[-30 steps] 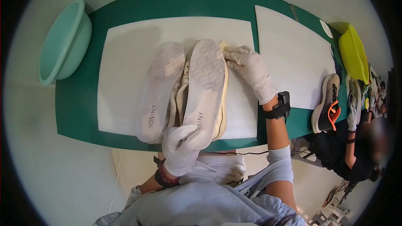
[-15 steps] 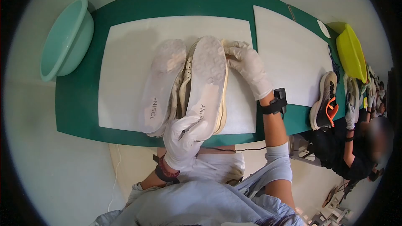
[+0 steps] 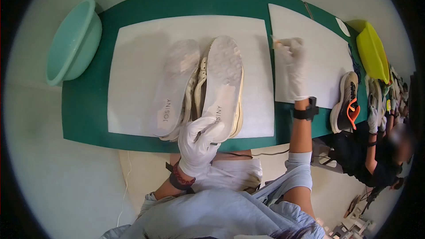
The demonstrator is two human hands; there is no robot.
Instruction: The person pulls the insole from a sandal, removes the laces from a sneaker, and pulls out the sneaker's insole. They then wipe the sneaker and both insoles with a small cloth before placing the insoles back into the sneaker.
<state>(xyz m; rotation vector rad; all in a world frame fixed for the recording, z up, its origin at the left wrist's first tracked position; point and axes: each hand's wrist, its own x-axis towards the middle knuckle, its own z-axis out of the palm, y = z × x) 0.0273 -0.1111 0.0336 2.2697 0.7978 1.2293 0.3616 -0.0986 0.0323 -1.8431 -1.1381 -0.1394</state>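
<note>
Two pale insoles lettered JOSINY, a left insole (image 3: 175, 90) and a right insole (image 3: 221, 75), lie on top of a pair of cream shoes (image 3: 201, 77) on a white mat (image 3: 137, 62). My gloved left hand (image 3: 197, 144) is closed on the near end of the right insole and its shoe. Over the second white mat (image 3: 327, 57), away from the shoes, is my gloved right hand (image 3: 292, 62), blurred, with its fingers bent together. A small yellowish bit shows at its fingertips, too blurred to name.
A turquoise basin (image 3: 75, 44) stands at the left end of the green table (image 3: 84, 119). At the right are a dark shoe with orange trim (image 3: 346, 102), a yellow basin (image 3: 372, 53), more shoes and a seated person in black (image 3: 354, 150).
My right hand has moved right from the far end of the right shoe to above the second mat. My left hand has stayed at the near end of the insole.
</note>
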